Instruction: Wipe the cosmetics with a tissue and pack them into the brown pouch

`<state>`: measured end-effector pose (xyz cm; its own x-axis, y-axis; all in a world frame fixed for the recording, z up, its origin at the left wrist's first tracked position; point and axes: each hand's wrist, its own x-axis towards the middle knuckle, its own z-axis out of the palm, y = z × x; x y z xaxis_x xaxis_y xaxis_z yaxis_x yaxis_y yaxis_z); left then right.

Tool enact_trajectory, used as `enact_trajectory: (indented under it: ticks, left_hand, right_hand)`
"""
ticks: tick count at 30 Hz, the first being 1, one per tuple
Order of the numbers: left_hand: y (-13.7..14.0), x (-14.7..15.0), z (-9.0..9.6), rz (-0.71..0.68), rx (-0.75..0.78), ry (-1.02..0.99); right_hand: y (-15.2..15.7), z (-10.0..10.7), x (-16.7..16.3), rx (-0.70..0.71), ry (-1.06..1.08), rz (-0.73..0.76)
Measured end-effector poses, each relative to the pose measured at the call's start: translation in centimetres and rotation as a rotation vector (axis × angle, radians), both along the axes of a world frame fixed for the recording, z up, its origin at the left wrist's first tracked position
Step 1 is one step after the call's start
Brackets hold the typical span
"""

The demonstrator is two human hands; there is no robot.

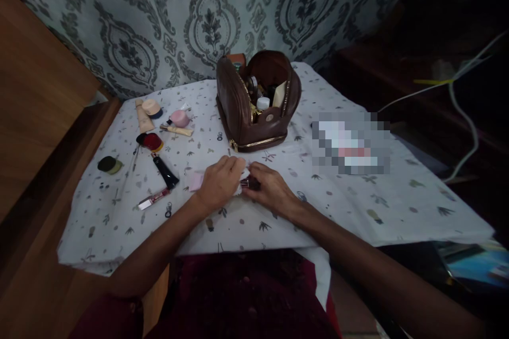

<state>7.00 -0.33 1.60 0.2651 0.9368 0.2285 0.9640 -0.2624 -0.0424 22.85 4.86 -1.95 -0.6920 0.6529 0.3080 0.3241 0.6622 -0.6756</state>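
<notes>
My left hand [221, 182] is closed over a pale pink and white tissue or wipe [196, 181], whose edge sticks out to its left. Against its fingertips, my right hand [273, 186] grips a small dark cosmetic tube [251, 184] with a shiny silvery band. White material shows between the two hands, around the tube's end. Both hands are just above the tablecloth, in front of a brown leather makeup bag [230, 100]. The bag stands unzipped, with jars and other cosmetics inside, among them a white-capped container [263, 103].
On the left lie a beige tube [143, 116], a peach-lidded jar [151, 108], a pink jar [180, 118], a red container [151, 142], a black tube [165, 171], a lip gloss [153, 199] and a green-lidded jar [110, 164]. A blurred-out object [350, 143] lies right.
</notes>
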Motion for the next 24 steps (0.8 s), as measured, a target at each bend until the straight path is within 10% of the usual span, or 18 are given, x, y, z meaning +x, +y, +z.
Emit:
enact_trajectory:
  ticks: [13,19,24]
  left_hand:
    - [-2.9,-9.2,0.1,0.39,-0.083,-0.178]
    - [-1.0,-4.7,2.1,0.186,0.05,-0.425]
    - [0.4,0.5,2.1,0.077,-0.081,-0.416]
  right_hand:
    - [-0.3,0.1,0.1,-0.042,0.052,0.02]
    - [-0.7,0.6,0.1,-0.102,0.077,-0.01]
    - [-0.7,0.1,0.2,0.172,0.059,0.016]
